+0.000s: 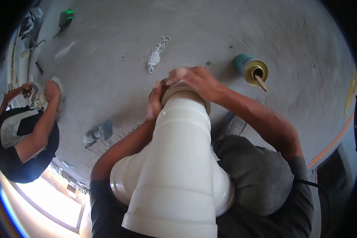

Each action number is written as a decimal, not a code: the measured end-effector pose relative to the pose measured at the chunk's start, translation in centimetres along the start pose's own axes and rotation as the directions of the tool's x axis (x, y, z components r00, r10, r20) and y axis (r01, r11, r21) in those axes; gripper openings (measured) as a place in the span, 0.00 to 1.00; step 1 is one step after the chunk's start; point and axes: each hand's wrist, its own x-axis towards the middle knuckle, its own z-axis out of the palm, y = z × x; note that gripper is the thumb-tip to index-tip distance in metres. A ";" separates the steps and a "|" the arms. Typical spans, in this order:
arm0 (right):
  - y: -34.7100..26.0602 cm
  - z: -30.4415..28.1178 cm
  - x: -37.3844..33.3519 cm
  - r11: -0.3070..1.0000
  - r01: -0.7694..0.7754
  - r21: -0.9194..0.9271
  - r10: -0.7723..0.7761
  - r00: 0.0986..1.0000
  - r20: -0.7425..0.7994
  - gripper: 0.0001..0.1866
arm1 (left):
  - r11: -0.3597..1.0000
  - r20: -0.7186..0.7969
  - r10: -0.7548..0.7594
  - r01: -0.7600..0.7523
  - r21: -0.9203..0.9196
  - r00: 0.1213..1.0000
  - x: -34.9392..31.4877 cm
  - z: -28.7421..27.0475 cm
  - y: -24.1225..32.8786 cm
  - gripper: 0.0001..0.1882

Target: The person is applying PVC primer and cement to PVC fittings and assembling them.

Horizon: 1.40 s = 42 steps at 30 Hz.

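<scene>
A large white plastic pipe fitting (182, 146) with branches on both sides stands upright in front of me, between my arms. A beige ring (186, 88) sits around its far end. My left hand (155, 101) is closed around the left side of that end, its fingers partly hidden by the fitting. Over the top and right of the ring bends my right hand (200, 81), its fingers curled across the rim close to the left hand. Its fingertips are slightly blurred.
Right, a teal can (244, 65) holds a wooden stick (261, 83). Ahead lies a white cord bundle (156, 53); far left, a green-black tape measure (66, 17). A grey-blue object (101, 133) lies left. At the left edge, another person (31, 135) works near pipes (23, 65).
</scene>
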 end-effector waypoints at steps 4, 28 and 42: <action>2.1 0.2 -1.0 0.987 0.122 0.102 -0.116 0.991 -0.060 0.31 | 0.998 -0.077 -0.050 0.047 -0.045 0.996 1.1 1.5 1.0 0.33; 2.4 1.4 -3.0 0.949 0.310 0.052 -0.283 0.914 -0.290 0.28 | 0.993 -0.126 -0.075 0.085 0.079 0.989 2.8 1.4 2.1 0.34; 2.2 0.8 -1.6 0.974 0.067 0.214 -0.044 0.993 -0.112 0.28 | 0.996 -0.173 -0.033 0.046 0.072 0.984 1.2 0.3 1.2 0.35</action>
